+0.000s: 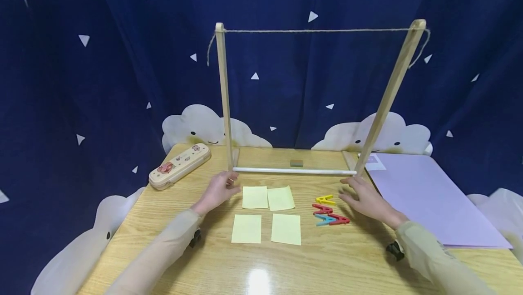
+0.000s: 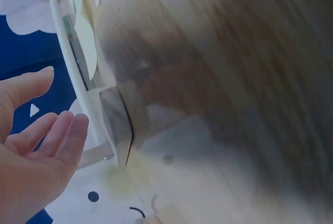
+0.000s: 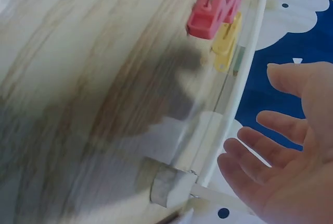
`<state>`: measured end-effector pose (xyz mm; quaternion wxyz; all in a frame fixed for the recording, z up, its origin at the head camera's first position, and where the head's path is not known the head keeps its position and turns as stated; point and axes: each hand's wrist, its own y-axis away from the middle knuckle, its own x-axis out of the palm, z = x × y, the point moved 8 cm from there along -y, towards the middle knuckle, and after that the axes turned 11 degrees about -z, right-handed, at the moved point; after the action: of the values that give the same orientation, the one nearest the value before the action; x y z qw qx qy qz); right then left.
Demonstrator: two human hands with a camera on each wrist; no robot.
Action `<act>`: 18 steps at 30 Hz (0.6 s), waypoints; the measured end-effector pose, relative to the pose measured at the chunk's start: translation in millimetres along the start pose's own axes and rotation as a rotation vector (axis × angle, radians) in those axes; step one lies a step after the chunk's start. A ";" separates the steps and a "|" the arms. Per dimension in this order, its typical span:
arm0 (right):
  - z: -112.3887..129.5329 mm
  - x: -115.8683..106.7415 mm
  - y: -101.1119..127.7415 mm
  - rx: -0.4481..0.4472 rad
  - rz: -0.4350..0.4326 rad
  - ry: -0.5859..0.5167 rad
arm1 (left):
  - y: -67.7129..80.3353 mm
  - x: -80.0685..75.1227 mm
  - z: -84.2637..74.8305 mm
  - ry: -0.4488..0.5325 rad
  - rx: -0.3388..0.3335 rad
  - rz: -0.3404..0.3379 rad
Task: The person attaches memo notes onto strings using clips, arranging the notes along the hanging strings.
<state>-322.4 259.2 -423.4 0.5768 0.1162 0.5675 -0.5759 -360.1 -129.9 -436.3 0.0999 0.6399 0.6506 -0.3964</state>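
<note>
A wooden frame with two posts, a white crossbar (image 1: 294,171) low down and a twine line (image 1: 318,31) across its top stands at the back of the table. My left hand (image 1: 219,190) is near the foot of the left post (image 1: 224,100), fingers loosely bent and holding nothing. Near the right post (image 1: 388,100) my right hand (image 1: 365,199) is spread with nothing in it. Between the hands are several pale yellow sticky notes (image 1: 246,229) in two rows. Left of the right hand lie a yellow clothespin (image 1: 325,199), a blue clothespin (image 1: 324,219) and two red clothespins (image 1: 339,219).
A cream pencil case (image 1: 180,166) with pink pictures lies at the back left. On the right is a large lilac sheet (image 1: 437,199) with a small white card (image 1: 374,162) on it. Behind the crossbar sits a small dark block (image 1: 296,163). A navy curtain (image 1: 286,81) hangs behind.
</note>
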 end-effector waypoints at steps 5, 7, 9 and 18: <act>0.9 5.2 1.3 0.009 0.050 -0.032 | -2.2 9.0 1.1 0.008 -0.024 0.014; 0.7 7.6 1.1 0.011 0.075 -0.052 | -3.6 12.2 1.0 -0.006 -0.030 0.023; 0.5 10.3 0.5 0.010 0.101 -0.080 | -5.0 15.8 0.9 -0.019 -0.038 0.037; -5.3 22.3 -3.0 0.042 0.206 -0.166 | -7.4 27.3 -0.3 -0.023 -0.079 0.071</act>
<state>-334.4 250.5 -441.2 0.6753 0.1381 0.4908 -0.5329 -371.1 -108.2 -450.7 0.1467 0.6536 0.6414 -0.3740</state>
